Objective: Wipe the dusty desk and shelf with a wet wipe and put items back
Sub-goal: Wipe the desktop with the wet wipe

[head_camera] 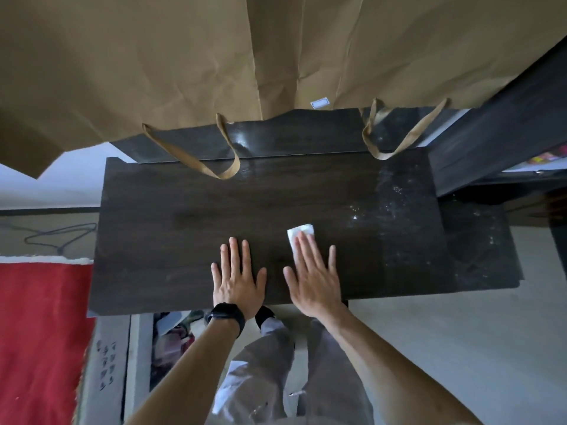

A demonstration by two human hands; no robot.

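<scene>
Left grip: our bare left grip (pixel 237 279) lies flat on the dark wood-grain table (pixel 171 216) near the middle of the front edge. Its fingers are straight and spread, released and holding nothing. A black wristwatch (pixel 225 315) sits on the wrist.
Right grip: our right grip (pixel 313 277) lies just beside it, also released and flat, pressing on the wipe rather than grasping it.
Wet wipe: the small white folded wet wipe (pixel 299 233) lies flat on the table under our right fingertips, right of the middle, with its far end showing.
Done, as we judge: the left and middle of the table look dark and even, with no specks.
Left to do: pale dust specks (pixel 395 204) cover the table's right end. The lower dark shelf (pixel 481 250) past the right edge looks dusty too. No items are back, so we put the task at midway at best.
In the way: large brown paper bags (pixel 153 72) loom over the far edge. One flat paper handle (pixel 196 161) droops onto the table there, and another handle (pixel 399 139) sits by the dusty far right corner, so we expect to lift it.
Around: a red rug (pixel 40 332) and a thin black cable (pixel 58 237) lie on the floor past the left edge. A pale open box (pixel 138 363) stands below the front edge.
</scene>
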